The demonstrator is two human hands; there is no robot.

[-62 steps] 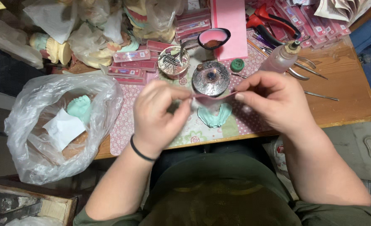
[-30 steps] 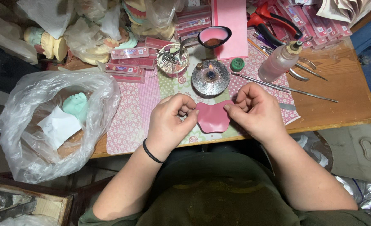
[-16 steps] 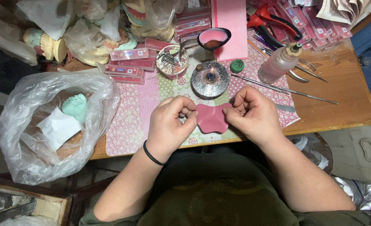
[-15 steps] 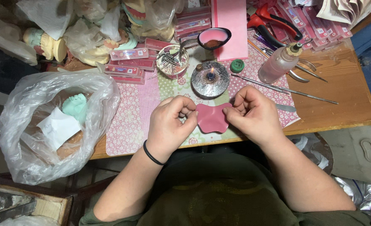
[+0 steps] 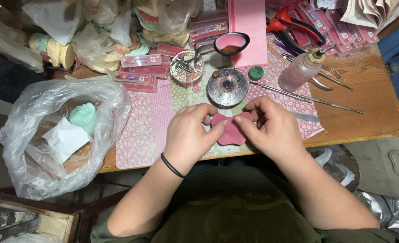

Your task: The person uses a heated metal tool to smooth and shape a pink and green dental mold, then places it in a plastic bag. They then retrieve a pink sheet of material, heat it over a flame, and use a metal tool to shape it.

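Left hand: the left hand (image 5: 188, 135), black band at the wrist, pinches the left edge of a soft pink wax sheet (image 5: 230, 129), thumb pressed on top.
Right hand: the right hand (image 5: 271, 128) is clamped on the sheet's right edge, thumb on its face.
Wax sheet: held between both hands over the flowered pink mat (image 5: 147, 123), at the table's near edge.
Burner: a small round metal burner (image 5: 227, 87), flame lit, just beyond the sheet.
Left side: a clear plastic bag (image 5: 55, 135) with a pale green cast (image 5: 83, 116) inside.

Left hand (image 5: 188, 135) and right hand (image 5: 271, 128) pinching pink wax sheet (image 5: 231, 130) — small lit burner (image 5: 227, 87) just beyond, flowered mat (image 5: 145, 130) beneath
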